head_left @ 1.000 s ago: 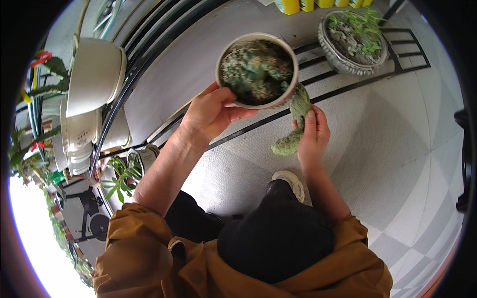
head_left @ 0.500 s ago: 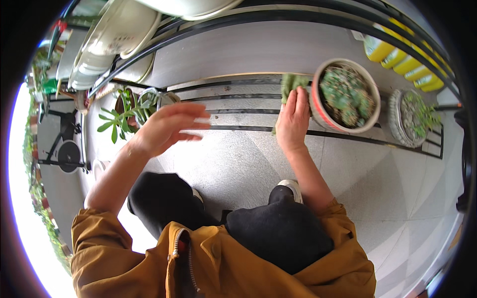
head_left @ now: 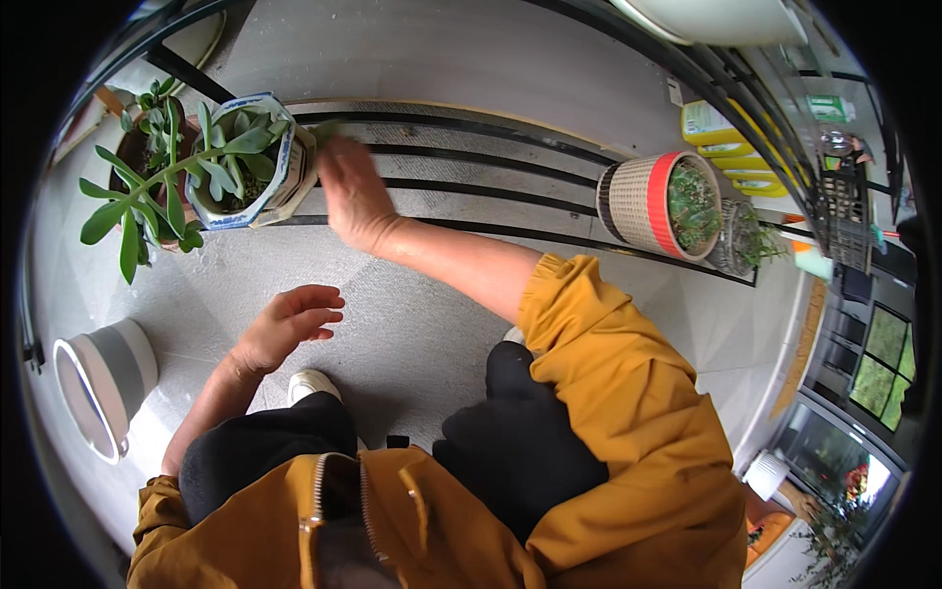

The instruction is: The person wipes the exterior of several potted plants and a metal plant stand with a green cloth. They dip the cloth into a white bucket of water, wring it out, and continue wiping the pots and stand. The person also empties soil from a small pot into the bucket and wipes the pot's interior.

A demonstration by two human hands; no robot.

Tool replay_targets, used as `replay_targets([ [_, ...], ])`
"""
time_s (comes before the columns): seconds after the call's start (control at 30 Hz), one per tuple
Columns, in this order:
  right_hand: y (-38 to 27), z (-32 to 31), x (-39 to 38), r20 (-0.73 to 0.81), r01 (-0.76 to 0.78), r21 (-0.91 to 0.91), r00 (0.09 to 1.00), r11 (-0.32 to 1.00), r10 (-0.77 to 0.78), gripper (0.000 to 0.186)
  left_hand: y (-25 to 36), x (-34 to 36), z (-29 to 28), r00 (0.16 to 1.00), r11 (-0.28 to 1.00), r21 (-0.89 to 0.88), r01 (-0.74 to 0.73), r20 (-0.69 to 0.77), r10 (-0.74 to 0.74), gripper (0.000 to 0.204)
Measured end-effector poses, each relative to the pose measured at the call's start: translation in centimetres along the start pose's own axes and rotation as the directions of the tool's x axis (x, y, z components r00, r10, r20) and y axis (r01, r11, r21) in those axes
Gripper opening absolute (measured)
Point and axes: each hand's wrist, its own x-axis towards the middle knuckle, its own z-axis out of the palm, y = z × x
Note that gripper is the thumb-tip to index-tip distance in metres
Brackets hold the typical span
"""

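Note:
My right hand (head_left: 356,196) reaches over the black bar shelf (head_left: 442,192), beside a blue-rimmed octagonal pot (head_left: 257,201) holding a succulent. Its fingers are blurred, pressed on a green cloth (head_left: 327,132) that mostly hides behind them. Left of that pot, a leafy plant (head_left: 129,204) stands in a brown pot. My left hand (head_left: 287,329) hangs empty above the floor, fingers loosely bent and apart. To the right, a cactus in a red-banded pot (head_left: 638,204) rests on the bars near a smaller plant pot (head_left: 734,238).
A white bucket with a grey band (head_left: 106,378) stands on the tiled floor at left. Yellow containers (head_left: 726,152) line the right behind the pots. A white basin (head_left: 715,25) sits on the upper rack. My legs and feet are below me.
The view has swung leftward. The cactus pot, earlier held, was released onto the shelf. My right hand moved left along the bars to the succulent pots; my left hand dropped lower.

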Motion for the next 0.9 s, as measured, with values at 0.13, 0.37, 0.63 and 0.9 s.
replay_targets([
  [0.13, -0.1, -5.0, -0.6, -0.077, -0.204, 0.112, 0.974, 0.973, 0.213, 0.042, -1.3, 0.7, -0.9, 1.000, 0.991, -0.136, -0.009, 0.011, 0.011, 0.036],
  [0.37, 9.5, -18.4, -7.2, -0.256, -0.595, -0.572, 0.783, 0.564, 0.567, 0.040, -3.0, 1.7, -1.6, 0.999, 0.988, -0.152, 0.010, 0.034, -0.005, 0.031],
  [0.63, 5.7, -3.7, -1.4, -0.229, -0.273, -0.526, 0.957, 0.805, 0.176, 0.042, -4.4, 2.5, -2.4, 0.996, 0.998, -0.032, 0.047, 0.079, -0.044, 0.026],
  [0.9, 0.9, 0.0, -0.5, -0.194, -0.112, -0.418, 0.980, 0.901, 0.032, 0.027, -3.9, 2.2, -2.1, 0.998, 0.996, -0.078, -0.032, 0.056, 0.036, 0.026],
])
